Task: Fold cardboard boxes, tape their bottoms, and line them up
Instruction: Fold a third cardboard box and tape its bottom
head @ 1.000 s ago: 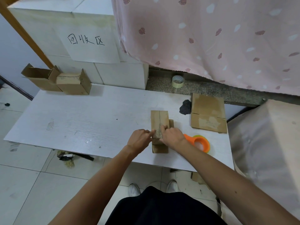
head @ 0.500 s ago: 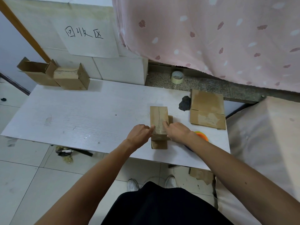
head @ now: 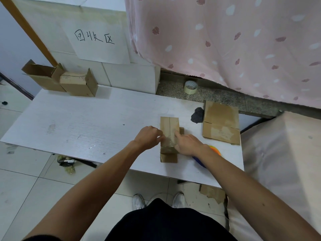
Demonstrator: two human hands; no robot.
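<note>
Tape [head: 169,142] is pressed onto the box [head: 169,126] bottom.
By the counter's [head: 86,122] front right edge, the box is held at its left side by the curled left grip [head: 147,137]. The right grip [head: 188,145] has been uncurled, forefinger flat on tape, nothing grasped, so sealing seems nearly done.

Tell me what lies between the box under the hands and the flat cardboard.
A dark lump beside the flat cardboard; otherwise bare table up to the box, per the head view.

Both bare forearms reach forward and converge, the left hand [head: 149,138] gripping the left edge of the box [head: 169,124] with curled fingers and thumb, the right hand [head: 188,145] pressing its straight forefinger on top.
</note>
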